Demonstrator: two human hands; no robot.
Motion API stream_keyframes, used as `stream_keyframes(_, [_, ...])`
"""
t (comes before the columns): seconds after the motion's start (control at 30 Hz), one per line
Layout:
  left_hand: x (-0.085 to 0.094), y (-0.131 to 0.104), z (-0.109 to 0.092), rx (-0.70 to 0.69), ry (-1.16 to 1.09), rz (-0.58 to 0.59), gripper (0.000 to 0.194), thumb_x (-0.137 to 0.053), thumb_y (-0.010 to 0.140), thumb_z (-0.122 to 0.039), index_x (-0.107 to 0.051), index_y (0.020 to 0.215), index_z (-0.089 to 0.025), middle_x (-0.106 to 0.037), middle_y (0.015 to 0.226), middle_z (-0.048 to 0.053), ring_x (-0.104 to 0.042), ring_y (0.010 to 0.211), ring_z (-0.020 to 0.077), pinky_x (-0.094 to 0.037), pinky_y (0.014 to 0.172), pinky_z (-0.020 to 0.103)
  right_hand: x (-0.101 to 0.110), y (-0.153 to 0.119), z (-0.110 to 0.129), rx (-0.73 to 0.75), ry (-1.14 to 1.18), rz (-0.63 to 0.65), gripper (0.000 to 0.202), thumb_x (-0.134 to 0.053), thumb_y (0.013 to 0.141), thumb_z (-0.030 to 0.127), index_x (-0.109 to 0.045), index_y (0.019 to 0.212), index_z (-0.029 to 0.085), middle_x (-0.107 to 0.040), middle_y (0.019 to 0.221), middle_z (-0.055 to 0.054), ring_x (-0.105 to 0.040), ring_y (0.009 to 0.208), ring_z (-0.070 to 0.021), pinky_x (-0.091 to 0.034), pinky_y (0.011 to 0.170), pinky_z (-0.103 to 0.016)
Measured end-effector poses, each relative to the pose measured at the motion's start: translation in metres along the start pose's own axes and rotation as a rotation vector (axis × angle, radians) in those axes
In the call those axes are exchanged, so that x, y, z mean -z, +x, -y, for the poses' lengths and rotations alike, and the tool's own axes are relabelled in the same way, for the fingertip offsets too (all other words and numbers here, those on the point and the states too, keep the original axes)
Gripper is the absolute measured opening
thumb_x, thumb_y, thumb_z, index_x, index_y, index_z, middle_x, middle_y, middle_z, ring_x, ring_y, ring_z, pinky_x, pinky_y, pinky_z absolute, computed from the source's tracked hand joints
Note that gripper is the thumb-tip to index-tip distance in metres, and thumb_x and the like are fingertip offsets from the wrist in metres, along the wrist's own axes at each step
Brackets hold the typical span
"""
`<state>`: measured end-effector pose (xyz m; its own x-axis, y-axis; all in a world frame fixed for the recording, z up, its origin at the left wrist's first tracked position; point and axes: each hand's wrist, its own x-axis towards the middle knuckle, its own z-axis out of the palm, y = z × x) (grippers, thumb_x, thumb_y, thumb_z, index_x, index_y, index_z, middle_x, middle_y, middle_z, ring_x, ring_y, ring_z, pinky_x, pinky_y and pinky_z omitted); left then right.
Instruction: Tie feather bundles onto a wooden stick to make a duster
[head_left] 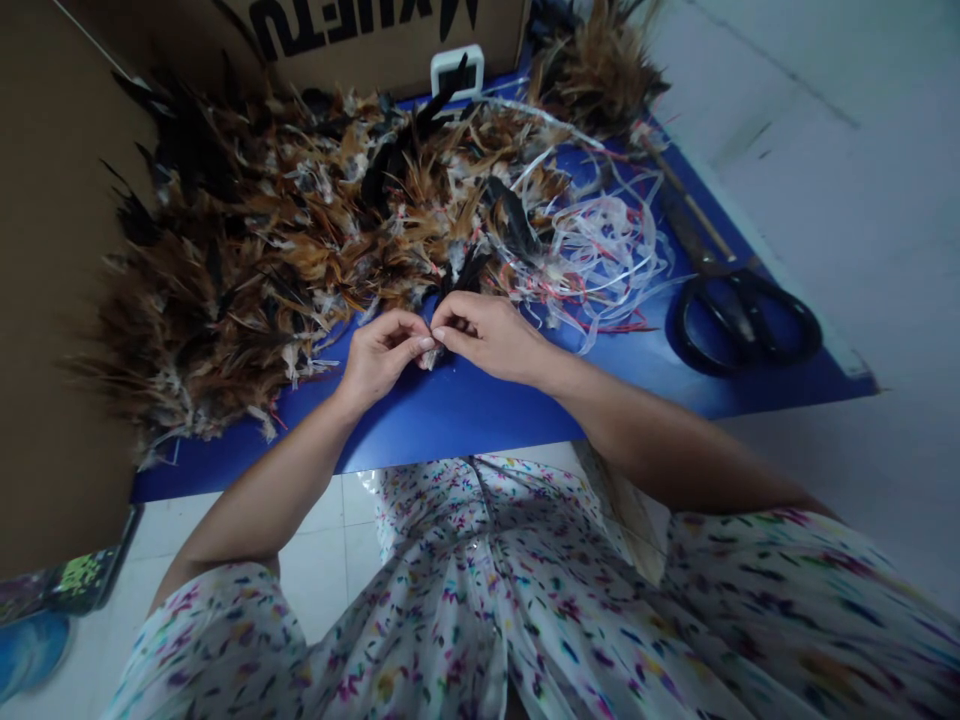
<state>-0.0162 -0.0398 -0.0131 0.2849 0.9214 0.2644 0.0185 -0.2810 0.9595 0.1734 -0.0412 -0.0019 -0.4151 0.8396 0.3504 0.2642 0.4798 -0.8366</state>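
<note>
Close to the front of the blue tabletop, my left hand (pixel 384 352) and my right hand (pixel 491 335) meet with fingertips pinched together. Between them is a small feather bunch (pixel 429 359); its pale base shows below the fingertips, and dark feathers seem to rise behind my right hand. Whether a thread or ribbon is pinched with it is too small to tell. Just beyond my hands spreads a large heap of brown and black feathers (pixel 322 230), many tied in little bunches. Tangled white ribbon (pixel 607 240) with some red strands lies right of the heap.
Large black-handled scissors (pixel 742 320) lie on the right of the blue table (pixel 600 400), a thin stick (pixel 697 215) beside their blades. A cardboard box (pixel 360 60) and a small white device (pixel 457 72) stand at the back. Another cardboard panel (pixel 60 300) borders the left side.
</note>
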Motion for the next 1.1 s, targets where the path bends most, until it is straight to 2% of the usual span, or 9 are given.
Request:
stream_keyframes(0.13, [0.0005, -0.0012, 0.0004, 0.013, -0.018, 0.010, 0.033, -0.088, 0.070, -0.043, -0.068, 0.073, -0.016, -0.067, 0.060, 0.000, -0.062, 0.049, 0.0094, -0.052, 0.051, 0.021, 0.0003, 0.0010, -0.0012, -0.064, 0.041, -0.041, 0.004, -0.055, 0.085, 0.017, -0.059, 0.086, 0.017, -0.061, 0.076, 0.002, -0.052, 0.065, -0.0091, -0.040, 0.064, -0.025])
stream_keyframes(0.27, [0.0005, -0.0022, 0.0007, 0.022, -0.015, 0.024, 0.032, -0.087, 0.071, -0.041, -0.068, 0.072, -0.016, -0.066, 0.059, 0.000, -0.061, 0.049, 0.0090, -0.052, 0.051, 0.020, -0.0015, 0.0015, -0.0031, -0.153, 0.134, 0.049, 0.018, -0.054, 0.087, 0.023, -0.063, 0.101, 0.015, -0.064, 0.079, 0.001, -0.054, 0.063, -0.0083, -0.039, 0.060, -0.024])
stream_keyframes(0.47, [-0.0003, -0.0028, 0.0022, 0.007, 0.017, 0.044, 0.031, -0.087, 0.072, -0.041, -0.069, 0.071, -0.016, -0.066, 0.059, 0.000, -0.062, 0.049, 0.0089, -0.052, 0.051, 0.020, -0.0056, 0.0036, -0.0042, -0.157, 0.134, 0.028, 0.007, -0.058, 0.083, 0.021, -0.061, 0.083, 0.015, -0.059, 0.070, 0.003, -0.048, 0.062, -0.0081, -0.036, 0.061, -0.025])
stream_keyframes(0.7, [0.0004, -0.0018, -0.0012, 0.045, -0.014, 0.055, 0.033, -0.087, 0.071, -0.042, -0.067, 0.074, -0.016, -0.066, 0.058, -0.001, -0.062, 0.050, 0.0094, -0.052, 0.052, 0.020, -0.0044, 0.0028, -0.0027, -0.166, 0.106, 0.030, 0.008, -0.058, 0.085, 0.023, -0.057, 0.080, 0.017, -0.053, 0.066, 0.004, -0.046, 0.061, -0.0083, -0.035, 0.061, -0.025])
stream_keyframes(0.83, [0.0014, -0.0014, 0.0002, 0.094, -0.084, 0.041, 0.034, -0.088, 0.071, -0.040, -0.065, 0.076, -0.016, -0.066, 0.058, -0.002, -0.063, 0.050, 0.0094, -0.052, 0.052, 0.020, -0.0046, -0.0001, -0.0013, -0.108, 0.085, 0.004, 0.008, -0.057, 0.086, 0.024, -0.056, 0.081, 0.018, -0.054, 0.070, 0.003, -0.046, 0.063, -0.0089, -0.036, 0.062, -0.026])
stream_keyframes(1.1, [0.0016, -0.0038, 0.0004, 0.235, -0.250, -0.016, 0.038, -0.092, 0.064, -0.037, -0.064, 0.076, -0.015, -0.067, 0.060, -0.001, -0.062, 0.050, 0.0087, -0.052, 0.052, 0.020, -0.0059, -0.0050, -0.0010, 0.197, -0.139, -0.014, 0.006, -0.051, 0.089, 0.017, -0.054, 0.085, 0.019, -0.056, 0.084, -0.001, -0.050, 0.071, -0.0111, -0.040, 0.067, -0.026])
